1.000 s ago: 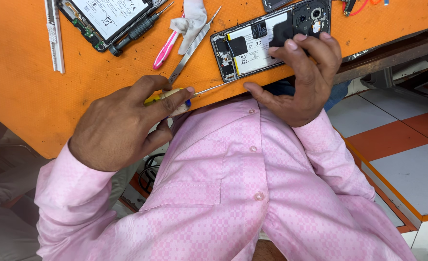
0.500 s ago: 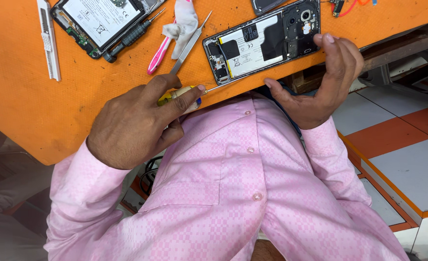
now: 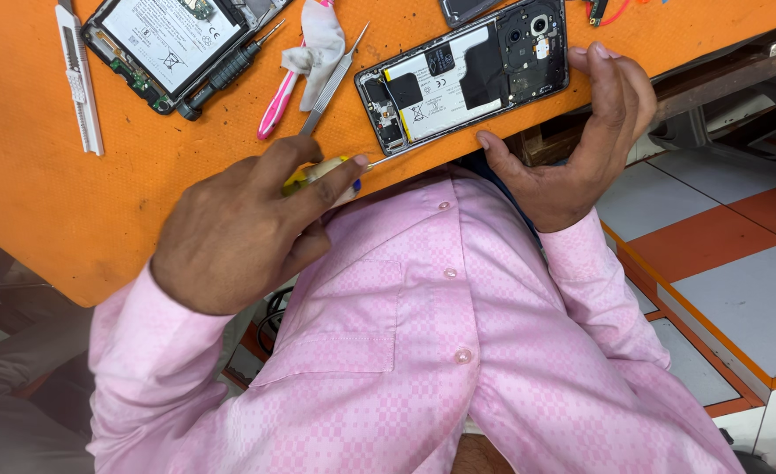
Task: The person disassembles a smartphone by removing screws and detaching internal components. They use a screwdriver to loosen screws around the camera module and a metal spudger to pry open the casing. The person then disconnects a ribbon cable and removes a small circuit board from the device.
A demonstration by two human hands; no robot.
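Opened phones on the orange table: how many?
2 whole ones. One opened phone lies at the table's near edge, by the right hand. The other phone lies at top left. A dark part at the top edge may be a third.

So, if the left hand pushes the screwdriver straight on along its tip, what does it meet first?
Probably the opened phone: the left hand aims the screwdriver at its near lower corner.

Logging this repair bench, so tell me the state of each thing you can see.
Near phone: back cover off, battery exposed.
Far phone: opened, battery exposed.
Screwdriver: gripped in left hand.
Right hand: steadying the near phone's edge.
Tweezers: lying loose.
Black screwdriver: lying loose.
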